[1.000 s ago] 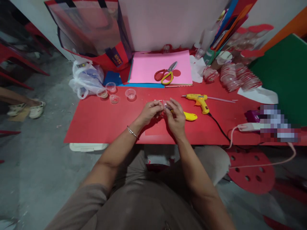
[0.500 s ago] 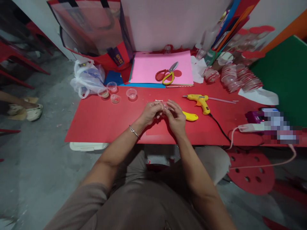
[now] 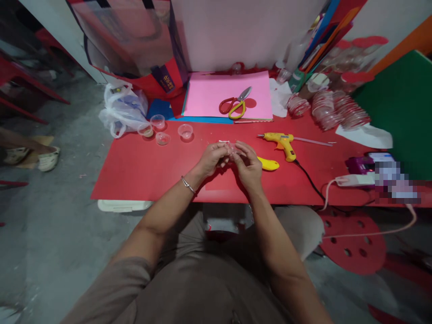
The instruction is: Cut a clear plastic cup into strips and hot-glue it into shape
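Note:
Between my two hands, just above the red tabletop, is a small clear plastic cup, partly covered by my fingers. My left hand pinches it from the left, fingers curled. My right hand grips its other side with thumb and fingers. Beside my right hand lies a yellow-handled tool, its far end hidden behind the hand. A yellow hot glue gun rests on its side farther right, with a clear glue stick sticking out of its back.
Several small clear cups stand at the left, near a white plastic bag. Scissors lie on pink paper at the back. Stacked clear lids, a power strip and cables are on the right.
My hands stay almost in the same place, still holding the clear cup. The view has shifted very slightly; nothing on the table has visibly moved.

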The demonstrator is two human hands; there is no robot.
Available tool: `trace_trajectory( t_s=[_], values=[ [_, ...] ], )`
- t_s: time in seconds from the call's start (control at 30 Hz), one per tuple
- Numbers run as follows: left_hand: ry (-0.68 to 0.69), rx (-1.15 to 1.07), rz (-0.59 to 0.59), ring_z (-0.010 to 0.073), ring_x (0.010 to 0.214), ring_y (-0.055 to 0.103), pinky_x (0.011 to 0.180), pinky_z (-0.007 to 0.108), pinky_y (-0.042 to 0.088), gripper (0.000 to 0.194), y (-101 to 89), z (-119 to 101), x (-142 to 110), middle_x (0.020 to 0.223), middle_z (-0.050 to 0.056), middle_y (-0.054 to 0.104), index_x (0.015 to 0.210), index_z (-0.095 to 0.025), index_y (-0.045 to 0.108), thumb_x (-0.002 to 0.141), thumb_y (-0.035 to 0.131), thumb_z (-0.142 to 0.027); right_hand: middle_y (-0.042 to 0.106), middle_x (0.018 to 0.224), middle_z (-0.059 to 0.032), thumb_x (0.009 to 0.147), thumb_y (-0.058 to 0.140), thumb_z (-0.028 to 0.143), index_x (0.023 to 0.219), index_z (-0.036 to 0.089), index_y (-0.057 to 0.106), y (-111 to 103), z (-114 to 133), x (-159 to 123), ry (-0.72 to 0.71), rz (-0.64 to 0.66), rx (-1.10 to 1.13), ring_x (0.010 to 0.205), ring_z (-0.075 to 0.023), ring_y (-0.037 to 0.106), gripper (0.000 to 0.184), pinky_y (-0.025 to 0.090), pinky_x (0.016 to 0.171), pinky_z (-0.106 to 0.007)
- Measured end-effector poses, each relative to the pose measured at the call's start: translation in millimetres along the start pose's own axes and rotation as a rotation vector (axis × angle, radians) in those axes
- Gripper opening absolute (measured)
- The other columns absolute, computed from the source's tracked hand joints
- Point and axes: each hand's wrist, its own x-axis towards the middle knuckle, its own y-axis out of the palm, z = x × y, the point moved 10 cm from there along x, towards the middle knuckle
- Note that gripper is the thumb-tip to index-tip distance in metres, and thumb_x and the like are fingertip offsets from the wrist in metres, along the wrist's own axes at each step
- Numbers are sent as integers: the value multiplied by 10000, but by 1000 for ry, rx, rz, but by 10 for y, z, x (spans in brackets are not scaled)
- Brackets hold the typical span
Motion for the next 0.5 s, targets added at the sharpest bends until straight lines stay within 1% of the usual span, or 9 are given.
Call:
trace_trajectory(
  t_s=[0.1,0.2,0.3,0.4,0.5],
  values=[
    [4,0,3,59,434,419,428,227,244,182,-3,6,15,544,-34,516,671,-180,590,729,703,-310,703,1375,-46,969,738,435,1247,363,766,-1,2,-2,-20,1,-10,1322,-243,662,288,515,1198,-522],
    [8,7,12,60,441,419,427,226,260,196,0,19,31,542,-37,508,660,-182,587,728,714,-315,702,1367,-48,975,731,436,1244,360,764,4,14,-6,-39,3,-34,1321,-242,661,282,523,1192,-528],
    [-18,33,25,60,445,419,424,230,270,229,0,52,39,549,-26,521,646,-178,600,745,722,-345,705,1361,-49,980,724,431,1253,361,759,-14,45,-5,-62,-5,-60,1317,-243,662,283,540,1172,-527],
    [-52,71,39,57,432,404,417,236,254,250,-7,76,38,543,-17,530,650,-175,624,746,744,-372,713,1345,-55,989,713,421,1253,358,760,-37,125,1,-107,1,-130,1302,-240,665,276,545,1160,-520],
    [-62,96,31,55,414,392,414,239,238,238,-25,74,36,517,-16,521,627,-177,624,721,757,-351,711,1354,-61,998,697,424,1251,360,764,-41,193,4,-135,20,-214,1296,-238,663,270,542,1157,-517]
  ],
)
